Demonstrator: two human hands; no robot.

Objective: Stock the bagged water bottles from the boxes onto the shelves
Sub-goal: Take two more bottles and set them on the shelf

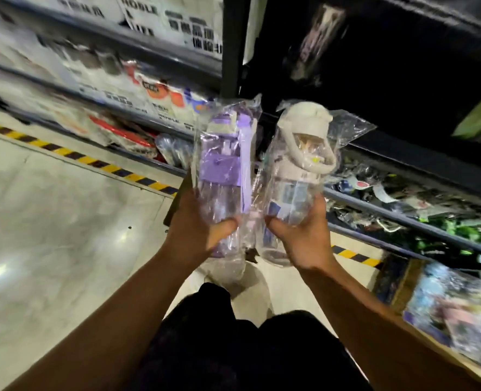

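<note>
Shelves (403, 215) behind, left hand (197, 227) gripping purple bottle (222, 170), right hand (301, 235) gripping white bottle (295, 176)

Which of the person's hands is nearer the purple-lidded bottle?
Left. The left hand grips the purple-lidded bottle near its base; the right hand holds the beige-lidded bottle beside it.

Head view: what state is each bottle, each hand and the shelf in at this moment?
Purple-lidded bottle: bagged, lid on, upright, held off the shelf.
Beige-lidded bottle: bagged, lid on, upright, held off the shelf.
Left hand: grips the purple-lidded bottle's lower body.
Right hand: grips the beige-lidded bottle's lower body.
Shelf: holds bagged goods, blurred.
</note>
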